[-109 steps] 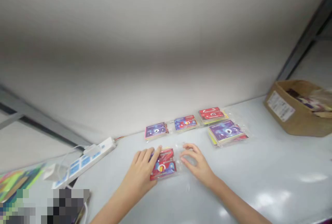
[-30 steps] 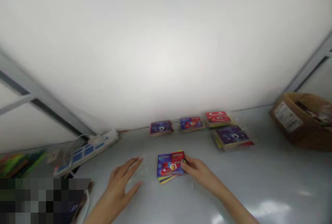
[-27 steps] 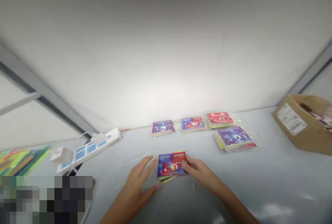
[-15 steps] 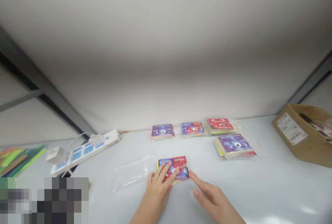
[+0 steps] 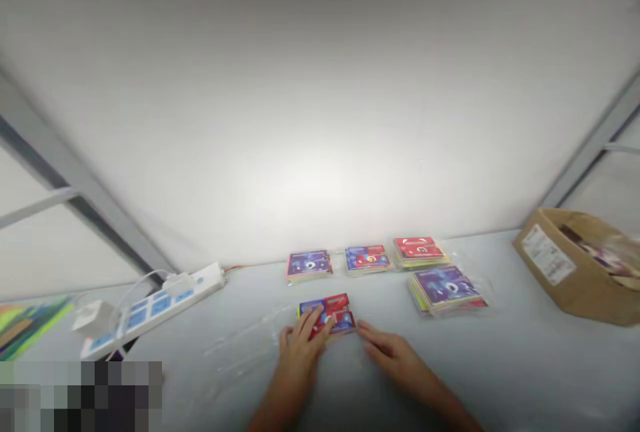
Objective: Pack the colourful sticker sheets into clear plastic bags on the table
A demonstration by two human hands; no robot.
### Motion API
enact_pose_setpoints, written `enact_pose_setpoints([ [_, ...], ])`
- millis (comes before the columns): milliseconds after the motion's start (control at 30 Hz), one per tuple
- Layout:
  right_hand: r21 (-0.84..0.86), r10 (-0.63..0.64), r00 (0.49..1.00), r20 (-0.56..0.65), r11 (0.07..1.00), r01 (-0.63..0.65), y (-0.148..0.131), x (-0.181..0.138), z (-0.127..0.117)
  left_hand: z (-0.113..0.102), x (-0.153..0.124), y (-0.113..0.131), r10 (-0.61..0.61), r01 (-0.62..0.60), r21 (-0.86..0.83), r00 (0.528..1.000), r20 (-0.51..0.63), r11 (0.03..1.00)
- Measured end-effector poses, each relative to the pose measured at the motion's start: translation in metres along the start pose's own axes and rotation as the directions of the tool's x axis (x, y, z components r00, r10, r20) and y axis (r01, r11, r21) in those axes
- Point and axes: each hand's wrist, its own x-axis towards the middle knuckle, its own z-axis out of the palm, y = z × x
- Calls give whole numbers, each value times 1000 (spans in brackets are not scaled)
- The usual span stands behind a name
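Note:
A stack of red and blue printed cards lies flat on the table before me. Across its left part my left hand rests with fingers stretched out and a little apart, covering some of the print. My right hand lies at the stack's right edge, its fingers extended and the thumb a bit below them. Whether those fingertips touch the cards is hard to tell. Left of the stack, a clear plastic bag lies flattened, its end reaching near my left hand.
Along the back sit bagged packs: a purple pack, a blue-red pack and a red pack. Another purple pack lies in front. A cardboard box stands right; a power strip with plugged chargers lies left.
The camera view has shifted slightly. My right hand's fingers and thumb have drawn closer together beside the stack. My left hand stays on the cards.

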Motion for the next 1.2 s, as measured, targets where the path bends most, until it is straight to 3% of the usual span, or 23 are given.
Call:
enact_pose_setpoints([
  [100, 3, -24, 998, -53, 1000, 24, -11, 6, -9, 1, 1, -2, 10, -10, 0, 999, -46, 1000],
  [200, -19, -66, 978, -198, 998, 63, -24, 0, -31, 2, 1, -3, 21, -21, -7, 998, -65, 1000],
  [267, -96, -104, 934, -342, 993, 76, -28, -6, -56, 1, 0, -4, 23, -24, -11, 997, -69, 1000],
  [333, -235, -168, 826, -538, 971, 44, -21, -12, -90, 0, -1, -3, 23, -24, -6, 998, -63, 1000],
  [433, -383, -169, 619, -767, 895, -230, 6, -14, -142, -4, 1, 5, 43, -43, -7, 996, -76, 999],
  [500, -445, -125, 595, -794, 786, -429, 27, -12, -170, -10, 6, 15, 87, -90, -44, 994, -71, 995],
  [567, -435, -20, 581, -814, 684, -585, 44, -9, -187, -18, 14, 31, 152, -150, -124, 988, 10, 981],
  [667, -403, 47, 567, -822, 656, -638, 52, -4, -193, -26, 31, 58, 199, -149, -253, 963, 184, 956],
  [733, -404, 20, 565, -825, 679, -613, 48, -2, -189, -25, 44, 74, 222, -137, -302, 937, 268, 943],
  [933, -425, -164, 524, -835, 799, -426, 33, -6, -179, 2, 61, 95, 233, -129, -350, 933, 275, 928],
  [1000, -418, -196, 521, -831, 838, -350, 26, -12, -178, 8, 57, 94, 250, -137, -366, 926, 282, 920],
  [1200, -395, -228, 472, -851, 872, -290, -1, -22, -175, 6, 36, 92, 290, -116, -422, 880, 376, 899],
])
